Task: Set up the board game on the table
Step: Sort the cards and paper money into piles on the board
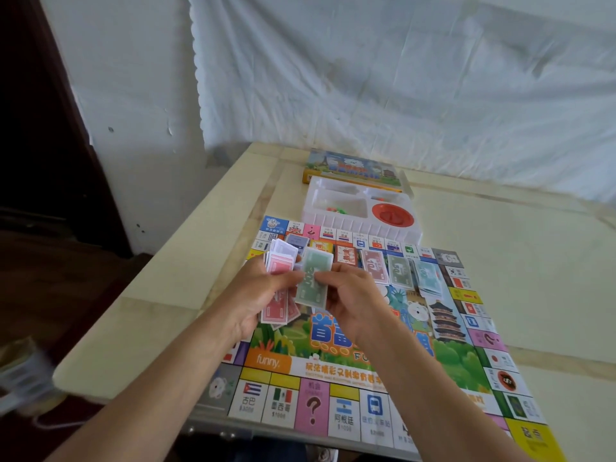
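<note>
Banknotes (310, 293), seemingly: left hand (261, 296), right hand (355, 296)

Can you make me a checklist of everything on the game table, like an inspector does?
Surface: cream table, game board flat on it.
Job's things: banknote piles on the board; white tray with red dish; box behind it.
Clutter: nothing seen.
Hands: left hand holds red banknotes; right hand pinches green banknote.
Cables: nothing seen.
Surroundings: white sheet on wall; dark door at left.
</note>
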Motion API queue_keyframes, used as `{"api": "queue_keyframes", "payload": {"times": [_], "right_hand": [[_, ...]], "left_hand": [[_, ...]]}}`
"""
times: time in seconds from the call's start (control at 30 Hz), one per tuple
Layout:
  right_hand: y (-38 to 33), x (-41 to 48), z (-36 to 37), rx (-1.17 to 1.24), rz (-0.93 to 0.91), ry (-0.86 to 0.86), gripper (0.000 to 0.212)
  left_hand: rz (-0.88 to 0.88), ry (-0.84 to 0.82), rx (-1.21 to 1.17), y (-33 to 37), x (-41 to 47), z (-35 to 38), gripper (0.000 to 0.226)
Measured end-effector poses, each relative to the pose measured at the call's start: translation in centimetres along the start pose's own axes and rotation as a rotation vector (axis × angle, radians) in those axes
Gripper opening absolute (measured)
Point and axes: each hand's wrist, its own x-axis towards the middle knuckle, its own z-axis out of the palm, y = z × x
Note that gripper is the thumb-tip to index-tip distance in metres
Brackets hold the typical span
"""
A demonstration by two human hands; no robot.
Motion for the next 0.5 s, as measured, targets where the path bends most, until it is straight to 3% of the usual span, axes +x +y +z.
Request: {"api": "queue_keyframes", "payload": {"times": [0.17, 0.2, 0.33, 0.4, 0.5], "right_hand": [[-0.1, 1.0, 0.6, -0.088, -0.090, -0.063, 0.010], [-0.1, 1.5, 0.4, -0.234, -0.189, -0.049, 0.015], [0.6, 3.4, -0.8, -1.269, -0.733, -0.086, 0.050], [1.1, 4.3, -0.8, -1.501, -0.938, -0.244, 0.063], [1.0, 4.8, 0.0, -1.682, -0.947, -0.352, 0.067]], "left_hand": [[-0.042, 0.101, 0.031, 0.6, 0.5, -1.3, 0.025], [-0.045, 0.146, 0.025, 0.9, 0.7, -1.8, 0.023], [-0.043, 0.283, 0.057, 1.7, 1.8, -4.0, 0.018], [-0.042, 0.288, 0.141, 1.8, 2.3, -4.2, 0.018], [-0.026, 0.296, 0.243, 1.8, 3.1, -4.1, 0.019]]}}
